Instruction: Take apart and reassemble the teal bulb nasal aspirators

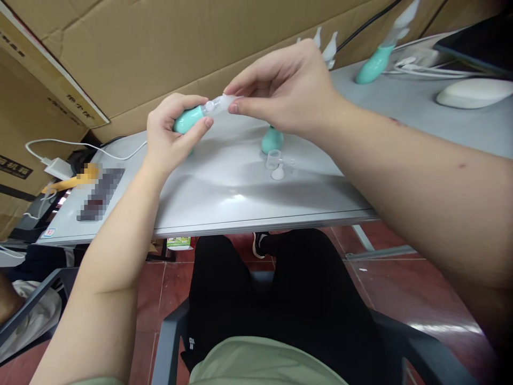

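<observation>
Above the table, my left hand [168,125] is closed around the teal bulb of a nasal aspirator [187,121]. Its clear middle section points up and to the right. My right hand [284,88] pinches the white soft tip [227,101] at the far end of that clear section. Beneath my right hand, a second teal bulb [272,140] is on the table, its upper part hidden. Close to it lie a small clear cup-like part [274,159] and a loose white tip [278,171].
An aspirator with a white tip [374,64] stands at the back right, near a white computer mouse [475,93]. Several white tips [330,49] stand behind my right hand. A blurred-out phone-like object [102,195] and a white charger [59,168] lie left. Cardboard [160,48] backs the grey table [212,198].
</observation>
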